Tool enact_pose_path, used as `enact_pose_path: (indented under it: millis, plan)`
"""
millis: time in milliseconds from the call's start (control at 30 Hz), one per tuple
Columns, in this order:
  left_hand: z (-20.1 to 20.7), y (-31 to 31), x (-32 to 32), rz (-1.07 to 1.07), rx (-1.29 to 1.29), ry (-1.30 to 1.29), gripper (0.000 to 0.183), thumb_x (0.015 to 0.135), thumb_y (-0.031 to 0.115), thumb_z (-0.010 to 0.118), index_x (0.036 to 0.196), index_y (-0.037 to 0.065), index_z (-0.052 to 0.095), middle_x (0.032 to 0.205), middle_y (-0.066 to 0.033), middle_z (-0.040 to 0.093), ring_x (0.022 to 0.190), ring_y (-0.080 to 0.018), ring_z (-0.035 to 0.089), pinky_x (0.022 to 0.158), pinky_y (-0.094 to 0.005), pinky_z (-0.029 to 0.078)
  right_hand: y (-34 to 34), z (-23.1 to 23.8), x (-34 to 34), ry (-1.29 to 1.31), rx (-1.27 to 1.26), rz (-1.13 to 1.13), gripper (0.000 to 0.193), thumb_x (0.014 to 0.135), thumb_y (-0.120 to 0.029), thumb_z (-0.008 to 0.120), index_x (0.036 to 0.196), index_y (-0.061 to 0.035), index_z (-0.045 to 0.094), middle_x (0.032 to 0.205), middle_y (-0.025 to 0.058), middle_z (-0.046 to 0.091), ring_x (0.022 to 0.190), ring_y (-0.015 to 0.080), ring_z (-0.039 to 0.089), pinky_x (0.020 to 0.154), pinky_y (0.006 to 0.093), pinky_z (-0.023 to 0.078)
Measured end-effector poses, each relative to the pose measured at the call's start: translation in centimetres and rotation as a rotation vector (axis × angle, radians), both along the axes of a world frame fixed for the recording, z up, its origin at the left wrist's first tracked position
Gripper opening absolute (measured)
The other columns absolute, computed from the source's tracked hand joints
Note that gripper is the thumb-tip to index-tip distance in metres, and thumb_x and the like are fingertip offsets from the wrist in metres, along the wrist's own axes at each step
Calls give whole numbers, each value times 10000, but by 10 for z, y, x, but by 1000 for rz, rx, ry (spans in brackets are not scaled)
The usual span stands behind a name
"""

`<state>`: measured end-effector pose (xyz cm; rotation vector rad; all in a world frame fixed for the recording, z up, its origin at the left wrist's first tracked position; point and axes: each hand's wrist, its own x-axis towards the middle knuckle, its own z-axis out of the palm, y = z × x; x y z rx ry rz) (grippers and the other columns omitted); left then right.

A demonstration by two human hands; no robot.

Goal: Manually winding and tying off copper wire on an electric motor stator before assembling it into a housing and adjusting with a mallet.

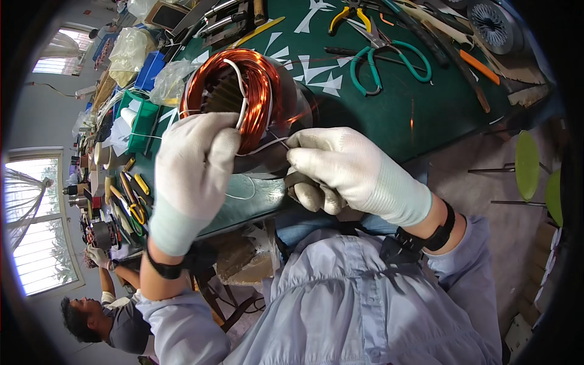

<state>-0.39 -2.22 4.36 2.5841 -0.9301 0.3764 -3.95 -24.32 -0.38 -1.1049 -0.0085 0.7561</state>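
A motor stator [291,103] lies on the green bench top, its bundled copper winding [266,91] facing me at an angle. White sleeving [243,100] runs over the winding's rim. My left hand [198,161], in a white glove, is closed against the near left side of the winding; its fingertips and what they hold are hidden. To the right, my gloved right hand [340,167] pinches the end of a white cord [267,145] between thumb and forefinger. The cord comes from beneath the winding. Its lower fingers are curled and look dark-stained.
Green-handled scissors [389,58] and yellow-handled pliers [353,18] lie beyond the stator among white paper cutouts [313,70]. A green bin [143,121] and hand tools [131,198] line the left. Another person [109,316] works at lower left. Green stools [527,164] stand right.
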Motion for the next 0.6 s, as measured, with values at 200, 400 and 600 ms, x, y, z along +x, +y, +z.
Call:
enact_pose_path:
  millis: [200, 400, 600]
  plan:
    - [39, -1, 49, -73, 261, 34, 258, 854, 115, 635, 1087, 19, 692, 959, -167, 678, 922, -359, 654, 840, -408, 510, 16, -35, 2, -1116, -738, -185, 298, 987, -269, 593, 860, 1, 585, 725, 172, 621, 620, 347, 622, 578, 412, 474]
    - [75, 41, 58, -96, 450, -453, 143, 843, 11, 615, 963, -25, 685, 1026, -145, 659, 978, -310, 646, 865, -371, 519, 1, -11, -27, -140, -92, -28, 278, 1033, -115, 468, 1225, -45, 656, 901, 29, 657, 678, 74, 565, 559, 215, 438]
    - [83, 15, -4, -61, 88, -601, 98, 962, 34, 598, 992, -27, 671, 1076, -104, 659, 948, -204, 658, 833, -316, 533, 23, -14, -29, -467, 579, -152, 723, 959, -165, 642, 1585, -106, 285, 1192, 82, 589, 907, 109, 586, 784, 228, 501]
